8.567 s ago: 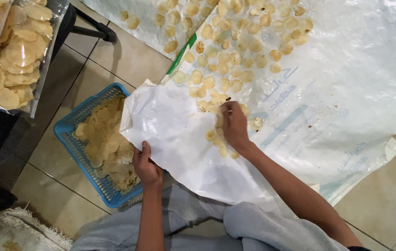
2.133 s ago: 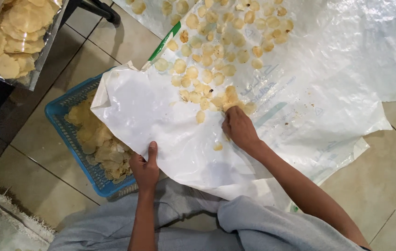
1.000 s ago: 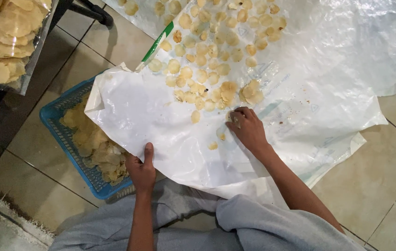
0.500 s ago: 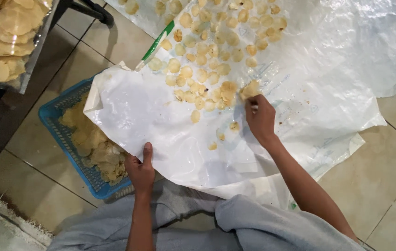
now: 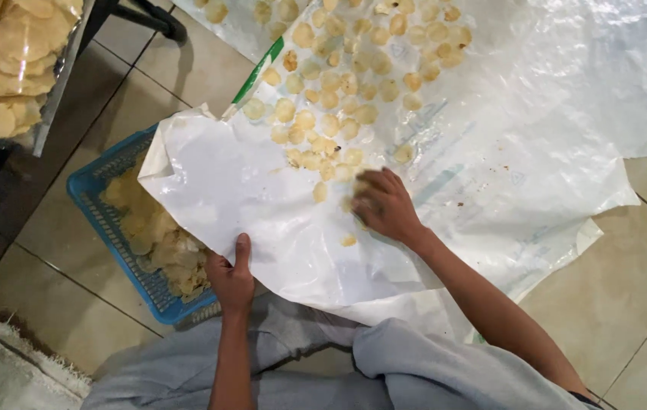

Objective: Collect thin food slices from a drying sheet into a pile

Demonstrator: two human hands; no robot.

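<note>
while i watched: left hand (image 5: 231, 282) pinched white sheet (image 5: 263, 220) edge, lifted over blue basket (image 5: 122, 250).
right hand (image 5: 384, 203): cupped loosely on pale crackers (image 5: 323, 125), holding nothing firm.
tip: i judged sweeping small batches downhill safest.

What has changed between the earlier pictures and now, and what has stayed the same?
The right hand has swept back toward the person across the white plastic sheet, over the pale round crackers at the pile's near edge. The left hand still grips the sheet's lifted edge above the blue plastic basket.
</note>
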